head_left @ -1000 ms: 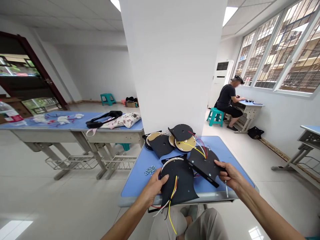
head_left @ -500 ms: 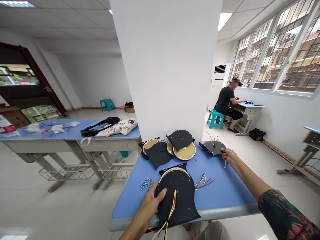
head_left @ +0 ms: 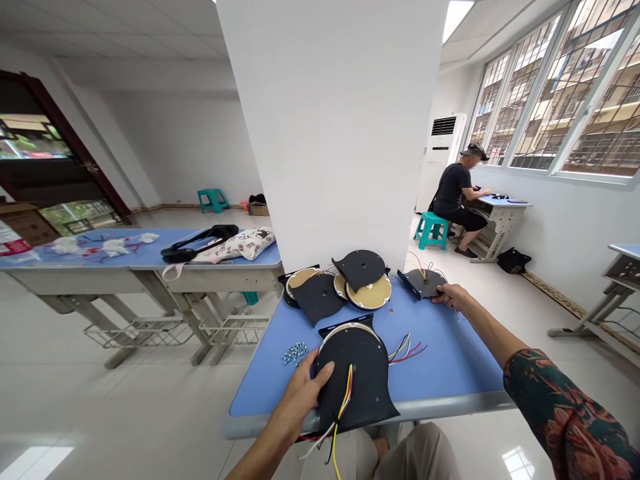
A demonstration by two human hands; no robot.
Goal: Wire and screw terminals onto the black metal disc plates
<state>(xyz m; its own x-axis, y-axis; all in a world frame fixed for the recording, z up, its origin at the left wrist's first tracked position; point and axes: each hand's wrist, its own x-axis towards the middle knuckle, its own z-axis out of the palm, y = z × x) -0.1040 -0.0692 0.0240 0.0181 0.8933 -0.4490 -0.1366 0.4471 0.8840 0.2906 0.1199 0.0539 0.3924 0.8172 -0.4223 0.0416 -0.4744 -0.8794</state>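
My left hand point(head_left: 305, 387) grips the left edge of a black disc-shaped metal plate point(head_left: 370, 393) with a flared end, thumb on top. Yellow, red, white and black wires point(head_left: 345, 400) come out of its middle and hang over the desk's front edge. A pale ring shows along its far rim. At the desk's far right, my right hand point(head_left: 453, 298) has its fingers closed at the edge of another black plate point(head_left: 424, 283) with wires on top. A thin metal shaft point(head_left: 457, 315) sticks out below that hand; the rest is hidden. Small screws point(head_left: 295, 353) lie in a pile left of my left hand.
Several black plates point(head_left: 320, 297) and tan discs point(head_left: 371, 293) are stacked against the white pillar point(head_left: 330, 133). Loose wire ends point(head_left: 410, 351) spread over the blue desk point(head_left: 440, 373). Another person point(head_left: 455, 190) sits at a desk by the windows. A bag point(head_left: 245, 243) lies on the left desks.
The view has tipped slightly downward. My right hand has moved a little further onto the far right plate, and the metal shaft's angle has changed. My left hand keeps its hold.
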